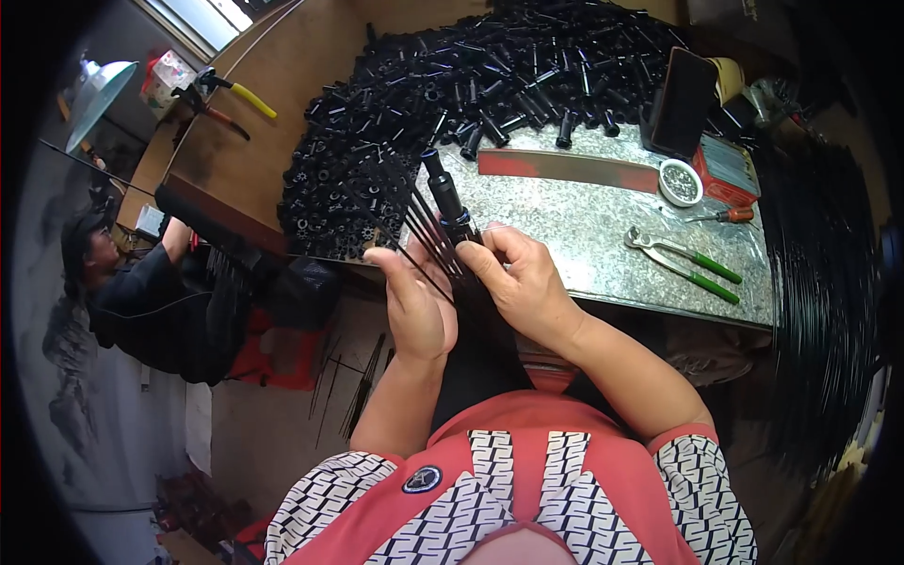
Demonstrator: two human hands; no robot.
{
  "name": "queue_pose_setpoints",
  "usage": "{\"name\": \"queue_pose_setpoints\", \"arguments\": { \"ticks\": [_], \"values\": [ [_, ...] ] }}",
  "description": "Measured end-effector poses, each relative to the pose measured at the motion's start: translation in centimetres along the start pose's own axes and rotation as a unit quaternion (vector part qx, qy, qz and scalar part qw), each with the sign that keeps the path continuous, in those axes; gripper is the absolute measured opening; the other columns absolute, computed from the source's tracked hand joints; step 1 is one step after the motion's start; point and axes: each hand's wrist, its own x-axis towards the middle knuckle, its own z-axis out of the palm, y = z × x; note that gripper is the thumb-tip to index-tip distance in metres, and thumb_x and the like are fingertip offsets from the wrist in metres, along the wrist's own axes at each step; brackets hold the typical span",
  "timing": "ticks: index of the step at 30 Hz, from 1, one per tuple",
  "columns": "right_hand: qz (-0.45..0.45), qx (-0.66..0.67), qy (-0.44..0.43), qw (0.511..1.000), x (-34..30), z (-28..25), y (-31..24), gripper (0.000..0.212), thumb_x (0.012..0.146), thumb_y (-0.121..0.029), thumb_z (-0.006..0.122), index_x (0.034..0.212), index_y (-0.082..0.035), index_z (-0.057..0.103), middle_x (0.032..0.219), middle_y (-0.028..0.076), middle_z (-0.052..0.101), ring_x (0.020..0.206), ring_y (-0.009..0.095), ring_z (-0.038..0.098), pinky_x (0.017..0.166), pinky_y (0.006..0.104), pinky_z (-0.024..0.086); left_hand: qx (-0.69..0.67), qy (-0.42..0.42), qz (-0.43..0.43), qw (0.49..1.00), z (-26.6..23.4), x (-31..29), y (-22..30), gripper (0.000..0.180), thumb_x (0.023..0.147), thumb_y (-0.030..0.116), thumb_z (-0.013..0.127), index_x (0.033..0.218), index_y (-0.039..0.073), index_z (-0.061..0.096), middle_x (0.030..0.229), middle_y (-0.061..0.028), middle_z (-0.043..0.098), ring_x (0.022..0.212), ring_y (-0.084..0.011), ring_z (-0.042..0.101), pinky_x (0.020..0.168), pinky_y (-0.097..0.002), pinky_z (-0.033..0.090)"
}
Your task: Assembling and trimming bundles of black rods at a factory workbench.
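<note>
Pinching a tilted black tube (444, 188) by its lower part near the worktop's front edge (650, 294), my right grip (518, 282) is clasped around it, while my left grip (419, 306) is spread, thumb apart, thin black rods (414, 205) lying across its palm; with no thumb pressing them, they could slip or splay. Farther out, reaching carelessly might tip the white bowl (680, 183) of small bits, or set the heap of black parts (490, 75) rolling

Bare left hand (419, 306) upright, thumb raised and apart; its partly hidden fingers seem loosely curled. Bare right hand (527, 282) grips, thumb pointing inward, bare forearm slanting leftward from a bent elbow.
</note>
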Motion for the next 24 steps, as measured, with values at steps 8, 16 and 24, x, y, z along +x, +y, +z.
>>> {"name": "queue_pose_setpoints", "arguments": {
  "ticks": [8,16,24],
  "values": [
    [0.074,0.022,-0.042,0.996,0.6,0.6,1.0,0.033,0.094,-0.020,0.060,0.069,-0.002,0.047,0.063,0.001,0.041,0.061,0.009,0.037,0.053,0.0284,0.034,0.191,-0.027,0.079,0.978,0.0,-0.6,1.3,0.033,0.095,0.019,0.059,0.121,-0.002,0.055,0.106,-0.0025,0.062,0.094,-0.0078,0.056,0.085,-0.0227,0.045],
    [0.034,0.000,-0.045,0.998,0.2,1.4,0.9,0.031,0.092,-0.020,0.063,0.071,-0.002,0.050,0.062,0.000,0.044,0.058,0.009,0.039,0.052,0.0276,0.034,0.139,0.043,0.047,0.988,-0.4,0.1,2.6,0.022,0.085,0.000,0.069,0.107,-0.004,0.065,0.096,-0.0036,0.067,0.083,-0.0073,0.061,0.076,-0.0213,0.049],
    [0.081,0.040,-0.060,0.994,-0.5,1.9,0.9,0.029,0.090,-0.022,0.067,0.074,-0.006,0.050,0.057,-0.001,0.047,0.046,0.005,0.044,0.040,0.0235,0.033,0.163,0.026,0.035,0.986,-1.8,0.4,2.7,0.020,0.077,-0.001,0.077,0.093,0.003,0.065,0.084,-0.0012,0.067,0.070,-0.0072,0.061,0.066,-0.0193,0.050]
  ]
}}
